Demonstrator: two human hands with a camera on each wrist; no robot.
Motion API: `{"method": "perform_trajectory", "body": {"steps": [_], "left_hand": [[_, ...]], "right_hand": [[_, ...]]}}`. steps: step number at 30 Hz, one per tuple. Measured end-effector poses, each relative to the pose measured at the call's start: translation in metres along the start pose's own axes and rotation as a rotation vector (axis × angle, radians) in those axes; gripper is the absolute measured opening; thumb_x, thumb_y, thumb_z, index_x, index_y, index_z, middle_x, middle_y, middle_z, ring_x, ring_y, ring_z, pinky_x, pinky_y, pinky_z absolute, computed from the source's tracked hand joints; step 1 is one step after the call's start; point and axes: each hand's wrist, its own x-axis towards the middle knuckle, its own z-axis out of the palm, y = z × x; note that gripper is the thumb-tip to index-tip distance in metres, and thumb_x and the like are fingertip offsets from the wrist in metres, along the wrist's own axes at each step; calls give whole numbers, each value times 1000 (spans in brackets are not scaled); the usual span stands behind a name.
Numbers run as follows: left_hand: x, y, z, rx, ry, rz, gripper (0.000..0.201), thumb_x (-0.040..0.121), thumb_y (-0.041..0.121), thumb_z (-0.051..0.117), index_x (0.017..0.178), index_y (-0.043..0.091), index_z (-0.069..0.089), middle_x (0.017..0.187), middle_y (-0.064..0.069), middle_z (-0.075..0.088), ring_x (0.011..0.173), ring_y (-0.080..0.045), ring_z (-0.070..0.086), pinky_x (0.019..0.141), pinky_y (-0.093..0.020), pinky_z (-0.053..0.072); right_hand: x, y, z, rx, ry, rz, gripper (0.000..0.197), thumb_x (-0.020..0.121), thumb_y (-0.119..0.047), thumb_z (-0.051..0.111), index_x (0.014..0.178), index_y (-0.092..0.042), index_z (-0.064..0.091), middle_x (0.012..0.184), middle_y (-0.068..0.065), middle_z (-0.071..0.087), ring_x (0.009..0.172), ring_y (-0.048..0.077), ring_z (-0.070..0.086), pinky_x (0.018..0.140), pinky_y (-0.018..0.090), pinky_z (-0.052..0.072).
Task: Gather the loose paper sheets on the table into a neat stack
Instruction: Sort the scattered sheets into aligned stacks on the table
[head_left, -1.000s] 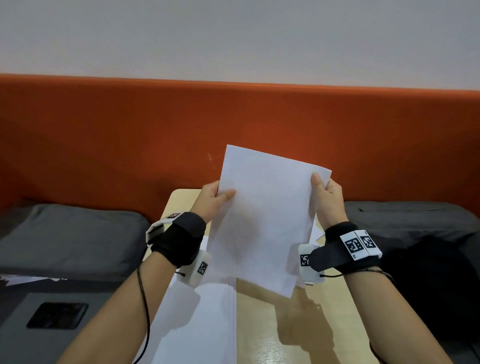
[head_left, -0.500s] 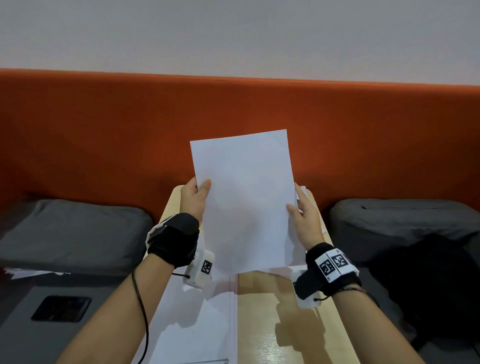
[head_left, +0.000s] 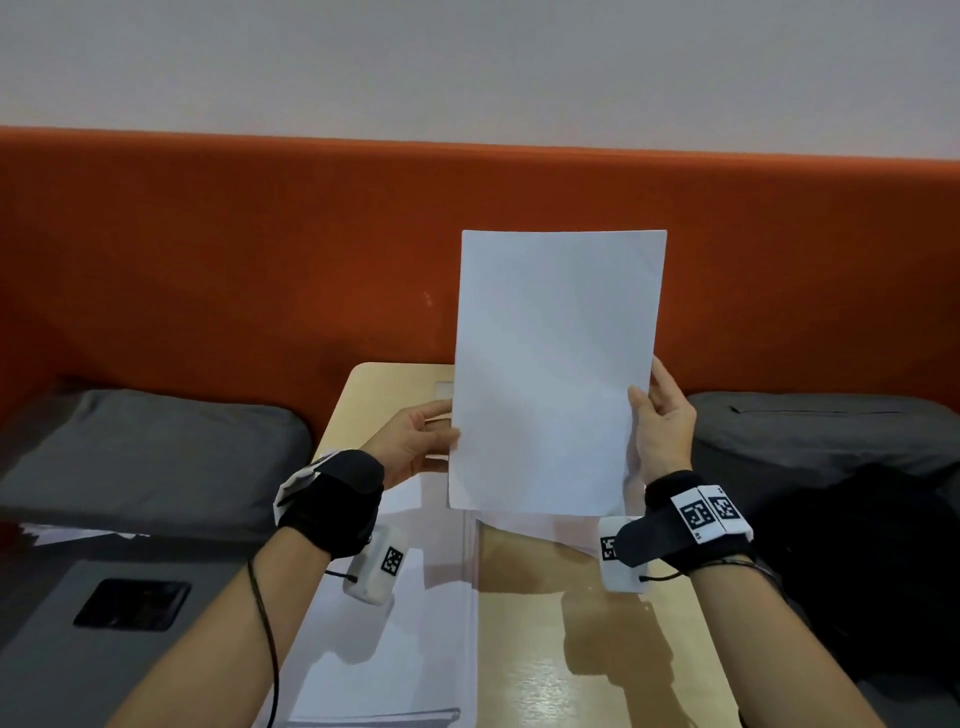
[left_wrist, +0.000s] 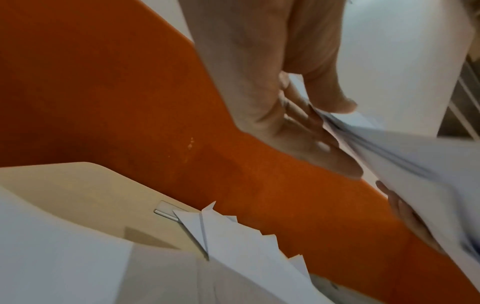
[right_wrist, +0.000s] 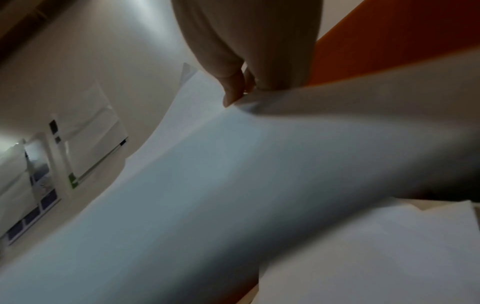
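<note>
White paper: a bundle of paper sheets (head_left: 556, 374) stands upright above the wooden bench (head_left: 597, 649), between both hands.
Left hand (head_left: 410, 441): grip pinches the bundle's left edge.
Right hand (head_left: 662, 421): grip clasps the right edge.
Still loose: more sheets (head_left: 395, 623) lie on the bench, corners fanned.
Doing it well: loosen both grips slightly, tap the lower edge on the bench, square the sides.

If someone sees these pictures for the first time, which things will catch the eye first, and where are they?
First, the white paper bundle held upright in the middle, above the table, with the left hand gripping its left edge and the right hand its right edge. Behind it runs the bright orange backrest. More loose sheets lie on the table's left part, under the left wrist.
</note>
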Motion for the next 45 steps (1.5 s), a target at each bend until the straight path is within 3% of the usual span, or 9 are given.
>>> {"method": "perform_trajectory", "body": {"steps": [6,17,26,29,32,34,37,41,45], "left_hand": [[-3,-12,1,144,-63,-122,41,84,-14,52,112,15,59,82,2,74,72,-12,70,69,-28,59],[-3,-17,1,80,38,-75,25,91,-3,49,102,14,65,87,3,74,77,-13,70,68,-25,58],[4,-15,10,178,120,-35,15,91,3,53,86,14,62,77,4,69,70,-9,64,65,-20,54],[4,-16,9,161,176,-31,20,94,11,50,77,16,59,71,4,59,58,-5,58,56,-16,49],[2,-25,1,177,222,-99,13,94,12,51,92,13,63,79,4,64,60,-4,63,56,-15,51],[-2,-38,-9,232,238,-199,16,94,11,51,107,9,61,87,0,66,68,-9,64,59,-17,51],[-14,-62,-20,261,238,-376,27,93,6,50,119,10,54,81,-4,62,65,-15,59,54,-22,47],[-32,-93,-25,116,258,-420,37,91,-10,43,121,10,50,66,-5,66,57,-15,64,53,-25,54],[-33,-101,-26,68,283,-384,34,93,-7,42,120,13,48,76,-9,68,64,-16,68,57,-22,55]], "right_hand": [[5,1,-5,30,75,-6,45,93,9,42,134,-8,48,115,4,62,93,-1,62,76,9,50],[3,5,-10,29,134,10,43,95,5,43,135,-9,47,119,3,61,110,13,59,93,19,49],[-1,16,-10,58,82,63,43,95,7,42,135,-8,47,120,9,61,98,4,61,79,10,51],[-7,29,-10,37,31,144,45,95,7,42,138,-6,43,126,18,58,104,22,62,87,19,50],[-20,57,-6,-130,-2,278,44,94,3,47,137,-8,44,125,30,53,111,38,57,96,37,46],[-32,80,-5,-213,-59,379,43,94,2,47,135,-11,45,123,26,56,110,35,58,100,43,45],[-47,102,0,-492,-257,456,51,93,0,48,141,-9,37,134,19,49,120,32,51,103,39,40],[-73,107,22,-1014,-560,310,57,94,-16,52,145,-11,29,150,15,26,137,30,28,109,34,27],[-109,103,50,-948,-852,146,60,90,-37,58,141,-14,37,149,8,29,137,21,30,110,27,24]]}}
